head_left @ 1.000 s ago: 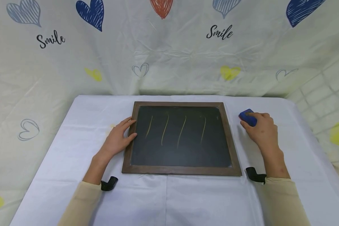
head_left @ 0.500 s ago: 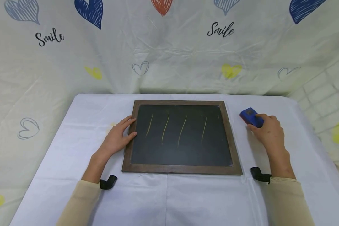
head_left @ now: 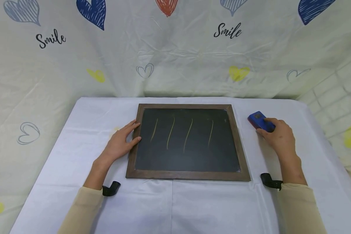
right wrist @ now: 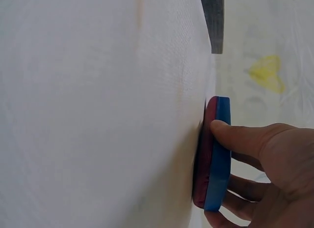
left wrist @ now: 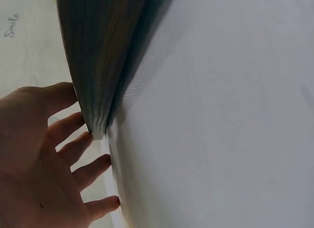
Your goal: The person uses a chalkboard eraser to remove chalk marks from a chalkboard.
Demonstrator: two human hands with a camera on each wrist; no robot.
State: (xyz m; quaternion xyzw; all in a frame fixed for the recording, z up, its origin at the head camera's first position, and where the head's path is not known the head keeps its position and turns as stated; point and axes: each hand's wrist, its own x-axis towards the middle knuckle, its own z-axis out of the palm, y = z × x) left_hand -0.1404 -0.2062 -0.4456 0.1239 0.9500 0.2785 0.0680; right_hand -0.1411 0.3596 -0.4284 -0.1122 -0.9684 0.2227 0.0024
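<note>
A chalkboard [head_left: 187,161] in a brown wooden frame lies on the table, with several thin yellow slanted strokes across its upper half. My left hand [head_left: 118,143] rests spread at the frame's left side, thumb and fingertips touching the wood. In the left wrist view the fingers of that hand [left wrist: 46,154] are extended along the frame's edge [left wrist: 100,56]. To the right of the board, my right hand [head_left: 280,136] pinches a blue board eraser [head_left: 258,119] between thumb and fingers. Its red felt side [right wrist: 203,174] faces the tablecloth, close over it, in the right wrist view.
White cloth [head_left: 152,204] covers the table. Behind it hangs a pale curtain [head_left: 187,78] printed with hearts and the word "Smile". Black wrist cameras [head_left: 111,188] sit at both sleeve cuffs. A white grid rack [head_left: 336,94] shows through at the right.
My right hand has shifted slightly to the right with the eraser, and more of the eraser's blue top and red edge now shows. The left hand and the chalkboard stay in place.
</note>
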